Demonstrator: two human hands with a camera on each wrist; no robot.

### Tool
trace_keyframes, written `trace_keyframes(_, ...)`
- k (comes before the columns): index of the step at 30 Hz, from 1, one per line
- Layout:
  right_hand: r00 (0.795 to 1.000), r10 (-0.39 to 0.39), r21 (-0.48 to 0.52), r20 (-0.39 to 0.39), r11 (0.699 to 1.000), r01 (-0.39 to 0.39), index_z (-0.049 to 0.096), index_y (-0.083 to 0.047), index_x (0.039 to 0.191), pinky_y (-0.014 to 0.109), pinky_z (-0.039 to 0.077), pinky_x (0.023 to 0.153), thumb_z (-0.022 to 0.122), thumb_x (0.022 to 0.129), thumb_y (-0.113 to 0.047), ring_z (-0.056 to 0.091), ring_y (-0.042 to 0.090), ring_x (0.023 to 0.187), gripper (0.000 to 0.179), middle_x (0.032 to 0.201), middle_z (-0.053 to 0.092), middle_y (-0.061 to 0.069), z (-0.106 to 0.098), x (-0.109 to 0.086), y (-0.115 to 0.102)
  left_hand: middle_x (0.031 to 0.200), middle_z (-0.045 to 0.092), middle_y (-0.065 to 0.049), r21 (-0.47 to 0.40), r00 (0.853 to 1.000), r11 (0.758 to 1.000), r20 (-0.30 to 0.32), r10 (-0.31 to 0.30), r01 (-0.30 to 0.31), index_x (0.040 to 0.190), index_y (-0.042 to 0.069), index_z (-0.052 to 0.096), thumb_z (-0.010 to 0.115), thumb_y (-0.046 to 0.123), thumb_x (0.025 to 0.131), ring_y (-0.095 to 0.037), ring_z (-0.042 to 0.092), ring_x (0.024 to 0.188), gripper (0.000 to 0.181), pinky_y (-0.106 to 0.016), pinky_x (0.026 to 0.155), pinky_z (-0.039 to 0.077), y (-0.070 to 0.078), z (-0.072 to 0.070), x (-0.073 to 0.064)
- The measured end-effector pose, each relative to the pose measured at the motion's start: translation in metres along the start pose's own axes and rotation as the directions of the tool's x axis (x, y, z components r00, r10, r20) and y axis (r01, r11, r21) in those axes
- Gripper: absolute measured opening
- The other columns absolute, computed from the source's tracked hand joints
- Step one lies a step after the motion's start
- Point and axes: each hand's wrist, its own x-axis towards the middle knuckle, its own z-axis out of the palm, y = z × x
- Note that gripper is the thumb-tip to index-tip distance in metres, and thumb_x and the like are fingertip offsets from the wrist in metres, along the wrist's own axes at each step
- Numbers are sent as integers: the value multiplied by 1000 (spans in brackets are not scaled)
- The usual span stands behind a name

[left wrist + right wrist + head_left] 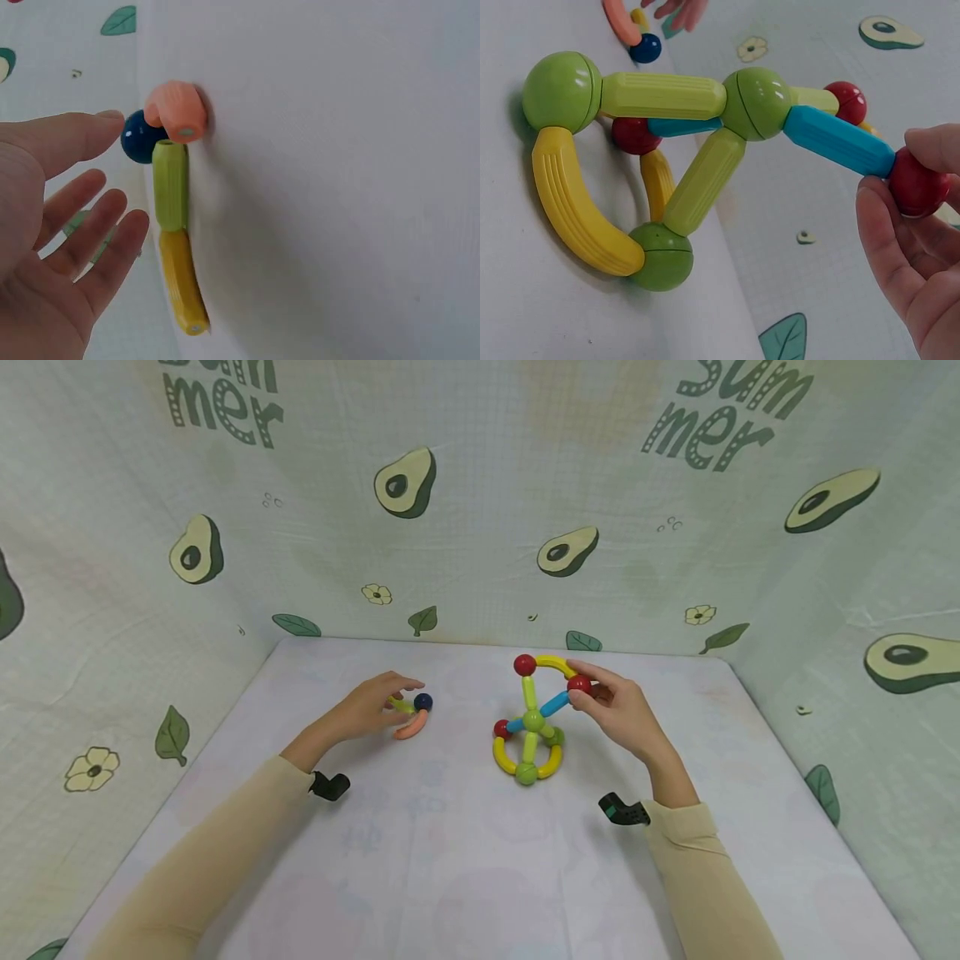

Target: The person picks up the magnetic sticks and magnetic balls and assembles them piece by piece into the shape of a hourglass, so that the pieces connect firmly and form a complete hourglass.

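My right hand (pixel 618 710) pinches a red ball (pixel 919 180) between thumb and fingers. That ball sits at the end of a blue rod (pixel 840 141) on a toy structure of magnetic balls and rods. A green ball (pixel 533 720) joins the rods at its middle, and curved yellow rods (pixel 577 206) link its outer balls. On the left, my left hand (pixel 367 706) hovers with fingers apart beside loose pieces. The left wrist view shows these as a dark blue ball (pixel 142 137), a curved orange rod (pixel 178 112), a green rod (pixel 172 184) and a yellow rod (pixel 182 281).
A pale cloth covers the table (pixel 435 860). Behind and at the sides hang cloth walls (pixel 480 602) printed with avocados and leaves. Black wrist cameras (pixel 624 811) jut from both sleeves, low over the table.
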Motion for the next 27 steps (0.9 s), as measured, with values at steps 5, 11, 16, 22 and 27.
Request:
trace_keyframes(5, 1000, 6, 10, 6, 1000, -6, 54, -17, 157, 16, 57, 86, 70, 105, -22, 72, 29, 102, 55, 131, 69, 16, 0, 0, 0, 145, 61, -17, 46, 999, 998, -3, -33, 33, 151, 9, 57, 77, 5, 96, -34, 63, 126, 59, -50, 103, 57, -14, -1, -2)
trace_keyframes(11, 1000, 3, 7, 2, 1000, -3, 54, -17, 157, 16, 57, 86, 70, 105, -22, 72, 26, 102, 54, 131, 69, 15, 0, 0, 1, 137, 66, -14, 104, 998, 993, 16, -63, 61, 147, 7, 60, 75, 7, 98, -30, 64, 121, 52, -49, 101, 57, -24, -1, 0)
trace_keyframes(16, 1000, 0, 11, 6, 1000, 0, 54, -17, 157, 15, 57, 86, 70, 106, -22, 72, 27, 102, 54, 132, 69, 16, 0, 0, 0, 132, 66, -12, 145, 997, 987, 12, -71, 69, 140, 6, 67, 74, 7, 99, -27, 64, 114, 42, -46, 99, 57, -28, 1, 2)
trace_keyframes(22, 1000, 10, 23, 15, 1000, -10, 53, -18, 158, 15, 56, 86, 70, 105, -23, 72, 30, 103, 55, 133, 69, 17, 0, 1, 0, 131, 66, -11, 168, 999, 984, 1, -52, 51, 131, 7, 73, 75, 7, 98, -26, 64, 113, 33, -48, 100, 56, -30, 2, 3)
trace_keyframes(27, 1000, 18, 20, 15, 1000, -18, 53, -18, 158, 14, 56, 87, 70, 106, -23, 72, 30, 103, 55, 133, 69, 17, 0, 0, -1, 127, 67, -10, 188, 999, 981, 1, -52, 51, 129, 6, 74, 78, 10, 98, -27, 65, 112, 32, -48, 100, 55, -27, 2, 5)
